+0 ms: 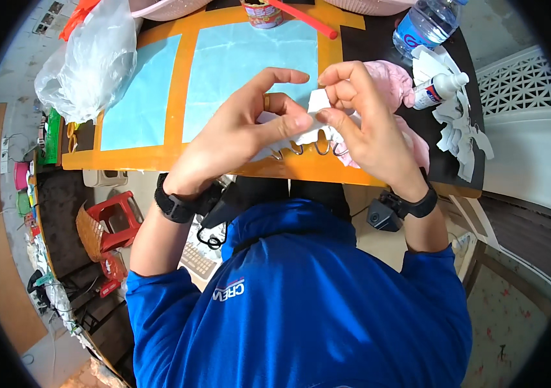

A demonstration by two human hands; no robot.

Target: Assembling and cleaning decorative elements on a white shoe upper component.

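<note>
Over the near edge of the table, both hands hold a white strip [318,101] that looks like paper or stiff cloth. Several curved metal hooks [322,149] hang along its lower side. The thumb of my left hand [240,126] presses on the strip from the left, its index finger arched above. My right hand [375,126] has its fingers curled and pinches the strip's raised tab at the thumb and fingertips. A pink cloth [390,76] lies bunched behind and beside my right hand. The fingers partly hide the strip's ends.
Blue sheets [143,90] lie on the orange-edged table [175,123]. A clear plastic bag [94,61] sits at left, near yellow-handled scissors [72,137]. At right are a water bottle [427,29], a white bottle [442,89] and white scraps [459,142]. A tin [264,14] and red stick [304,19] are at the back.
</note>
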